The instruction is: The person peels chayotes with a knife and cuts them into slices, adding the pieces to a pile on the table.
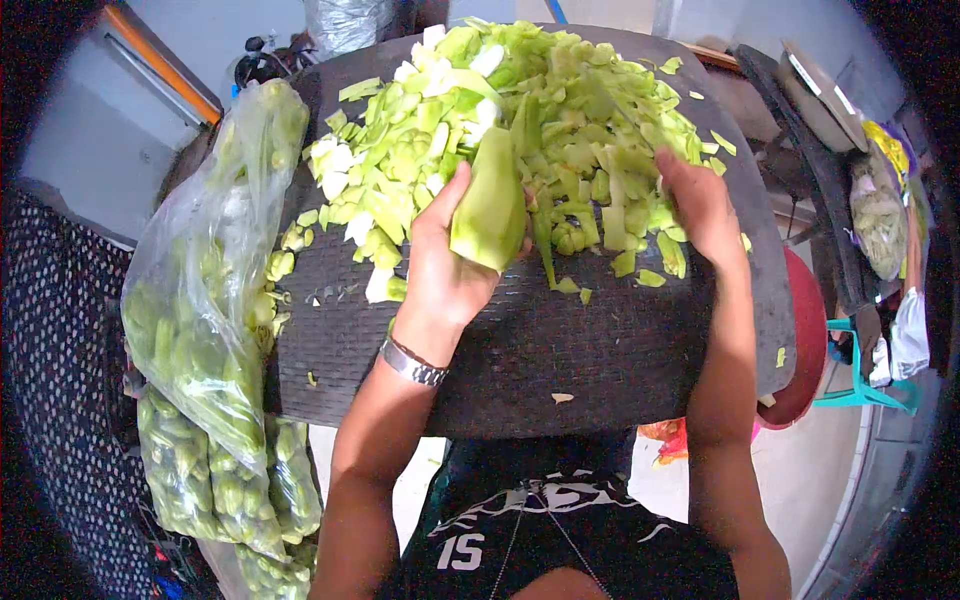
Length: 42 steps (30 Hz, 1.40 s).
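Observation:
My left hand, with a metal bracelet at its wrist, is wrapped round a large pale green vegetable with a cut surface, tilted with its narrower end away from me. My right hand is at the right edge of the heap, its fingers closed. A thin, blurred shape seems to extend from it over the heap, too unclear to name. Beyond both hands a big heap of green slices and pieces covers the far part of the dark woven-textured table.
Clear plastic bags of green vegetables stand along the table's left side. A red round container and a turquoise stool are at the right. Small scraps lie near the table's front edge.

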### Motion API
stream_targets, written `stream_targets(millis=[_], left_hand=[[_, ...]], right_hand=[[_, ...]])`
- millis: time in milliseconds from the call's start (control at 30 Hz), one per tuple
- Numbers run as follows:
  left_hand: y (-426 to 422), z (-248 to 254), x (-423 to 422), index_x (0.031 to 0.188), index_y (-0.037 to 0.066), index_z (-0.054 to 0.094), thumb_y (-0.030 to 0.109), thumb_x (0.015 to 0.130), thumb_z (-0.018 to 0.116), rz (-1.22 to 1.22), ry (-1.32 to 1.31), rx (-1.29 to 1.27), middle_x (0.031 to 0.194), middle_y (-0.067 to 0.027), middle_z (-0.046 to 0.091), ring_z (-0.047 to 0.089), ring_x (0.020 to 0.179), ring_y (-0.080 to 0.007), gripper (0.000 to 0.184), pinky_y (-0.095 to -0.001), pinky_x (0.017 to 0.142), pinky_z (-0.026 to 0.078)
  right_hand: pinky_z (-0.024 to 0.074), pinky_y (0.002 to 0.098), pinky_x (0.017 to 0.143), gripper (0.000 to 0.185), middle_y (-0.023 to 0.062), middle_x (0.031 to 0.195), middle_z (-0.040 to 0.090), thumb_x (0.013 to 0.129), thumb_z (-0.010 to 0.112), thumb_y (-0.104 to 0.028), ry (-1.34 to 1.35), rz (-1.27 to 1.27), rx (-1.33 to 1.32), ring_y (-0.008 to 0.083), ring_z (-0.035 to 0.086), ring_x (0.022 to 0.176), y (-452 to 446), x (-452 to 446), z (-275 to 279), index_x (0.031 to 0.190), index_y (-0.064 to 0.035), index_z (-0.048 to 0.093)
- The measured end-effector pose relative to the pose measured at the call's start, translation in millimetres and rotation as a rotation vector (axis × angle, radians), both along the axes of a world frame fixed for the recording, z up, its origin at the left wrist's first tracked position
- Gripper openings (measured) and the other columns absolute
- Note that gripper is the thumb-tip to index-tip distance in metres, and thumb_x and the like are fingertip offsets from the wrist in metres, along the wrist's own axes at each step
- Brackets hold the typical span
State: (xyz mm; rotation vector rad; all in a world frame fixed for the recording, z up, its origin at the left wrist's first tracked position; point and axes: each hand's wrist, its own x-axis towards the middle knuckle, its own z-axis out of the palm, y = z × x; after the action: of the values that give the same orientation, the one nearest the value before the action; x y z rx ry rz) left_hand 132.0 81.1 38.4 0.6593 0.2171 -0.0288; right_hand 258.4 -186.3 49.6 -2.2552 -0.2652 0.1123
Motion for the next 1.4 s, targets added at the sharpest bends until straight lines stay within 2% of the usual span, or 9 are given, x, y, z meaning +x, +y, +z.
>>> stream_targets(millis=[67,133,300,400,533,567,667,833,1400], left_hand=[[2.3,-3.0,2.7,0.134,0.007,0.056,0.049,0.103,0.047,0.01,0.032,0.078,0.114,-0.014,0.067,0.066,0.097,-0.0275,0.053,-0.0421,0.084,0.055],[3.1,3.5,1.5,0.129,0.007,0.058,0.047,0.103,0.049,-0.015,0.021,0.003,0.109,-0.0121,0.068,0.067,0.091,-0.0247,0.048,-0.041,0.081,0.055],[1.8,5.4,1.3,0.125,0.005,0.057,0.047,0.103,0.05,-0.023,0.017,0.005,0.106,-0.0137,0.069,0.068,0.089,-0.0252,0.048,-0.0418,0.078,0.057],[6.7,2.4,2.3,0.125,0.004,0.057,0.047,0.102,0.05,-0.041,-0.001,-0.025,0.106,-0.0147,0.069,0.068,0.091,-0.0261,0.049,-0.0435,0.077,0.057],[0.6,1.0,0.6,0.124,0.006,0.059,0.048,0.101,0.053,0.039,0.033,-0.04,0.108,-0.0131,0.069,0.068,0.093,-0.0256,0.048,-0.0457,0.08,0.057],[-0.7,-1.6,-0.1,0.125,0.007,0.059,0.048,0.101,0.054,0.077,0.044,-0.042,0.109,-0.0123,0.069,0.068,0.093,-0.0256,0.048,-0.0462,0.081,0.057],[1.3,-10.5,0.7,0.133,0.009,0.056,0.052,0.1,0.051,0.002,0.066,-0.01,0.12,-0.014,0.067,0.068,0.102,-0.0327,0.054,-0.0467,0.093,0.055],[-19.7,-2.6,-4.5,0.136,0.01,0.058,0.051,0.1,0.052,0.054,0.051,0.013,0.125,-0.0097,0.067,0.069,0.107,-0.0259,0.054,-0.0446,0.096,0.054],[-20.1,-1.3,-8.7,0.121,0.01,0.062,0.048,0.095,0.06,0.264,0.086,0.107,0.105,-0.0076,0.069,0.069,0.089,-0.0224,0.046,-0.0374,0.08,0.057]], right_hand=[[0.034,0.0327,0.037,0.074,0.002,0.047,0.04,0.094,0.045,-0.074,0.654,-0.038,0.424,0.0136,0.04,0.036,15.6,-18.8,18.0,0.065,-0.0069,0.05],[0.0269,0.0278,0.031,0.078,-0.0048,0.043,0.033,0.088,0.029,-0.088,1.158,0.458,0.961,0.01,0.031,0.03,30.1,-20.9,7.0,0.064,-0.0147,0.042],[0.0292,0.0287,0.035,0.077,-0.0062,0.043,0.034,0.087,0.029,-0.089,1.458,0.521,1.216,0.0109,0.03,0.031,57.8,-40.4,-13.3,0.073,-0.0161,0.049],[0.0275,0.0261,0.033,0.073,-0.0079,0.045,0.033,0.092,0.029,-0.084,0.945,0.252,0.827,0.008,0.029,0.032,68.9,-64.6,7.0,0.072,-0.0147,0.045],[0.0372,0.0393,0.045,0.066,0.0128,0.053,0.043,0.093,0.054,-0.068,-0.338,0.294,0.084,0.0229,0.047,0.043,70.0,-59.3,-10.0,0.078,-0.0044,0.055],[0.0502,0.0508,0.059,0.072,0.0242,0.068,0.063,0.083,0.061,-0.075,-0.302,0.352,-0.061,0.044,0.067,0.067,66.2,-62.8,-7.0,0.091,-0.0034,0.065],[0.0515,0.0497,0.06,0.074,0.0221,0.068,0.064,0.078,0.066,-0.076,-0.36,0.423,-0.175,0.0426,0.068,0.069,76.9,-84.2,-1.0,0.091,-0.0036,0.065],[0.0452,0.045,0.053,0.07,0.0181,0.062,0.055,0.073,0.075,-0.07,-0.529,0.489,-0.085,0.0425,0.06,0.06,83.4,-92.5,-10.2,0.081,-0.0028,0.055],[0.0521,0.0487,0.055,0.074,0.0164,0.061,0.062,0.073,0.067,-0.079,-0.574,0.434,-0.177,0.039,0.067,0.061,74.1,-68.6,-20.9,0.084,-0.0064,0.059]])
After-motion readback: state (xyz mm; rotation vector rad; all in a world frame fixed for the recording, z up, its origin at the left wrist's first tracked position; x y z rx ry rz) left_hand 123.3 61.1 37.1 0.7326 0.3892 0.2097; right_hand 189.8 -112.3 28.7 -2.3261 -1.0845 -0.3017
